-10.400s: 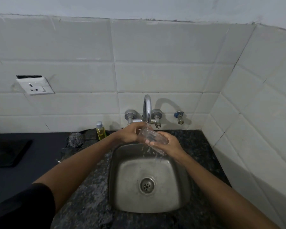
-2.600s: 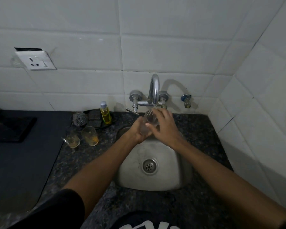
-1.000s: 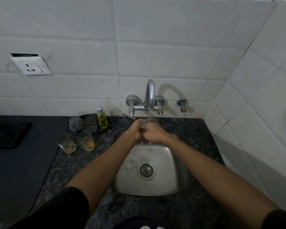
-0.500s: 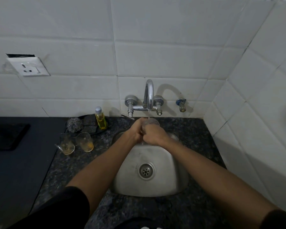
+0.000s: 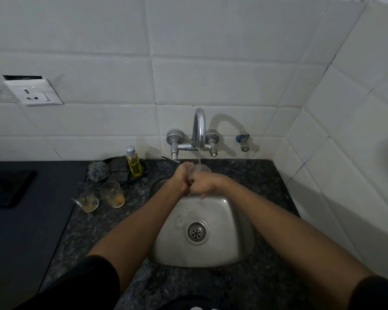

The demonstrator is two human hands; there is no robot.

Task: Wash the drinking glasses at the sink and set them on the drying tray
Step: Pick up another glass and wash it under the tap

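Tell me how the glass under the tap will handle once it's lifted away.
The glass is probably slippery: water runs into it from the tap. Likely fragile, being clear glass above a steel sink. Both hands wrapped around it suggest it needs a firm grip.

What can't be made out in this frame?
- Glass: head view; mostly wrapped by the left hand and right hand. Only the rim shows, so its cleanliness can't be judged.
- Drying tray: not identifiable anywhere in view.
- Two used glasses: dim and small; the yellowish residue can't be identified.
- Dark item at the left edge: cut off, too dark to name.
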